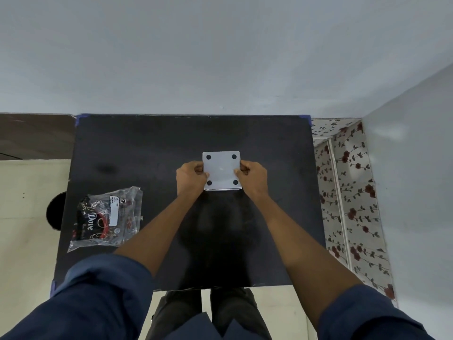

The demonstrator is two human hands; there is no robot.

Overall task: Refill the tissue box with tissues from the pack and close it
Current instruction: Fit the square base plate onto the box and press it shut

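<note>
Nearest the camera, two dark blue sleeves (pixel 98 290) reached forward over the black table (pixel 147 143). To the left, well apart from the hands, lay the tissue pack (pixel 107 217), a crinkled clear wrapper that looked largely flat, so it may already have been emptied. Farther out, the left hand (pixel 190 177) and right hand (pixel 252 176) were curled closed on opposite edges of the tissue box (pixel 221 170), which sat near the table's middle with its underside up, four dark round feet showing. Holding both sides this way probably steadied the box while its bottom panel was pressed shut. Whether tissues were inside could not be seen.
</note>
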